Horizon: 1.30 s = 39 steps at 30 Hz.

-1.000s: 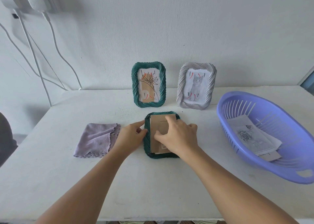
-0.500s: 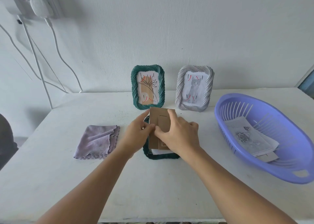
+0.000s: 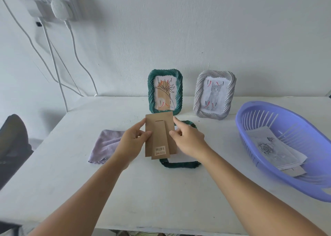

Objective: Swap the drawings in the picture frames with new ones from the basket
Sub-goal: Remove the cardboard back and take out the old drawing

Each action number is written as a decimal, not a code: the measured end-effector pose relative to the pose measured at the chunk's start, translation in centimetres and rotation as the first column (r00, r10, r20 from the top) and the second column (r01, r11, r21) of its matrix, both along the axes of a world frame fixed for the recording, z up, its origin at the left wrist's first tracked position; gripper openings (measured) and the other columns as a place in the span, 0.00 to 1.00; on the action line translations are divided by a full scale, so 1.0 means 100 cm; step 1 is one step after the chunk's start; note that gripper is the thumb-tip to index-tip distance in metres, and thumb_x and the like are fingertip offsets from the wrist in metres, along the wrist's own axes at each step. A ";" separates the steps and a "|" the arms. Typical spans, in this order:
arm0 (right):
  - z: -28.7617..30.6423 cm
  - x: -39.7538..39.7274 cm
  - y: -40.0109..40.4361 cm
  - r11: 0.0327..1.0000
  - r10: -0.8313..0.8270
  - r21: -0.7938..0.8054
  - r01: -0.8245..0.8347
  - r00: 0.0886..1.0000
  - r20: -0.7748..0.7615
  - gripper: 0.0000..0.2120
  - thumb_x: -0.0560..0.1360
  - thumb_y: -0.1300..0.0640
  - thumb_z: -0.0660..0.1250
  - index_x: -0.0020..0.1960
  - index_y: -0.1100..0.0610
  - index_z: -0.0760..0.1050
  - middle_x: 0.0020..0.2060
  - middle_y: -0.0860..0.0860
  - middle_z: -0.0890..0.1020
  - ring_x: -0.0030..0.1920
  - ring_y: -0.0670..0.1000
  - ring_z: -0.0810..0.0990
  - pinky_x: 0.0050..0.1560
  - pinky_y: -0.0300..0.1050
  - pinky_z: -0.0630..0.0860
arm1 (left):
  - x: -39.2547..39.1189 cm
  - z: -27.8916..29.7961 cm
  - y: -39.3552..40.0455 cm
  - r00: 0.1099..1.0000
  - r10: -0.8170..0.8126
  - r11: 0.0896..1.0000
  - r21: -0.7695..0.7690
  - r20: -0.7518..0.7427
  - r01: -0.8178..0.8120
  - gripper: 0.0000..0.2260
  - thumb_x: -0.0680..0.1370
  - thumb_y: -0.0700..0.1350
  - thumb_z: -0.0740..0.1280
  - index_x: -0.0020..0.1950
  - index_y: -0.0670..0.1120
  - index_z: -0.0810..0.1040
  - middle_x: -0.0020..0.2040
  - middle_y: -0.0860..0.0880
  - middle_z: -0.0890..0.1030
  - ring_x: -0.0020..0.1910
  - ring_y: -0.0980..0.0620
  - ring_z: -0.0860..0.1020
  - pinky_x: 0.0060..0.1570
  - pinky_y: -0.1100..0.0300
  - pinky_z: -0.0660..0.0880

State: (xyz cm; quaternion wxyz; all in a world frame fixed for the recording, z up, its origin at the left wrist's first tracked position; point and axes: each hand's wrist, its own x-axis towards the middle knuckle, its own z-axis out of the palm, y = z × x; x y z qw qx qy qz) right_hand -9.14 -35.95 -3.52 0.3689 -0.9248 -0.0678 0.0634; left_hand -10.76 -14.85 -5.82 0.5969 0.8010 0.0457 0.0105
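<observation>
- Three picture frames are on the tabletop: a green standing frame (image 3: 165, 91) with a plant drawing and a grey standing frame (image 3: 214, 94) with a cat drawing, both upright along the far edge by the wall, and a green flat frame (image 3: 179, 164) lying face down near the middle.
- One brown cardboard backing (image 3: 160, 136), with a barcode sticker near its lower end, is held up above the flat frame.
- The left hand (image 3: 133, 141) pinches the backing's left edge between thumb and fingers; the right hand (image 3: 188, 139) grips its right edge the same way.
- White paper shows inside the flat frame, under the backing.
- One purple basket (image 3: 250, 114) sits at the right edge of the tabletop and holds a few loose drawings (image 3: 274, 150), the top one showing a rose; I cannot tell their exact count.
- One lilac cloth (image 3: 105, 147) lies folded left of the hands.
- Two white cables (image 3: 53, 62) hang from a wall socket at the upper left.
</observation>
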 end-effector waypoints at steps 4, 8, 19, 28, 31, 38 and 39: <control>-0.007 0.005 0.016 0.992 0.075 -0.104 -0.077 0.997 -0.019 0.30 0.82 0.43 0.61 0.81 0.43 0.56 0.47 0.42 0.80 0.55 0.49 0.77 0.66 0.53 0.65 | -0.009 -0.002 0.017 0.996 0.054 0.995 0.082 -0.070 -0.048 0.23 0.82 0.47 0.68 0.76 0.60 0.68 0.39 0.50 0.77 0.31 0.56 0.74 0.21 0.63 0.67; -0.010 0.007 0.037 0.981 0.133 -0.141 -0.135 0.991 -0.024 0.31 0.81 0.43 0.62 0.81 0.45 0.57 0.42 0.41 0.79 0.49 0.47 0.75 0.56 0.51 0.60 | -0.012 0.000 0.034 0.994 0.062 0.984 0.172 -0.087 -0.046 0.23 0.83 0.46 0.66 0.78 0.57 0.68 0.37 0.49 0.78 0.33 0.52 0.75 0.27 0.58 0.72; -0.010 0.008 0.087 0.926 0.233 -0.291 -0.242 0.970 -0.067 0.35 0.81 0.47 0.62 0.82 0.52 0.51 0.49 0.50 0.82 0.57 0.55 0.77 0.60 0.54 0.61 | -0.014 0.002 0.079 0.990 0.088 0.920 0.391 -0.107 -0.040 0.23 0.84 0.46 0.64 0.79 0.54 0.67 0.32 0.51 0.78 0.31 0.53 0.76 0.34 0.59 0.73; -0.011 0.010 0.087 0.817 0.304 -0.515 -0.261 0.953 0.000 0.24 0.80 0.45 0.64 0.72 0.53 0.69 0.61 0.53 0.75 0.65 0.58 0.73 0.61 0.57 0.63 | -0.008 -0.001 0.065 0.998 0.053 0.711 0.703 -0.025 -0.020 0.13 0.80 0.48 0.67 0.63 0.48 0.81 0.35 0.54 0.76 0.39 0.53 0.76 0.33 0.60 0.69; -0.012 0.007 0.083 0.808 0.315 -0.527 -0.262 0.949 0.011 0.23 0.80 0.44 0.64 0.72 0.52 0.71 0.62 0.54 0.74 0.66 0.58 0.72 0.62 0.58 0.63 | -0.006 -0.002 0.064 0.998 0.058 0.682 0.731 -0.037 -0.012 0.12 0.79 0.49 0.68 0.61 0.51 0.82 0.43 0.49 0.76 0.54 0.46 0.76 0.43 0.55 0.70; -0.011 0.006 0.041 0.934 0.141 -0.351 -0.062 0.969 0.204 0.20 0.80 0.45 0.64 0.71 0.43 0.70 0.55 0.48 0.77 0.59 0.54 0.76 0.58 0.54 0.61 | 0.004 0.010 0.040 0.995 0.047 0.712 0.696 0.083 -0.092 0.20 0.80 0.49 0.65 0.73 0.51 0.75 0.52 0.48 0.80 0.52 0.47 0.79 0.52 0.54 0.74; -0.009 0.008 0.031 0.942 0.093 -0.335 -0.019 0.974 0.205 0.20 0.80 0.45 0.64 0.72 0.42 0.70 0.55 0.47 0.77 0.59 0.53 0.76 0.59 0.54 0.61 | 0.007 0.012 0.032 0.997 0.026 0.722 0.689 0.070 -0.067 0.21 0.80 0.49 0.64 0.74 0.52 0.74 0.52 0.48 0.81 0.54 0.47 0.79 0.54 0.54 0.74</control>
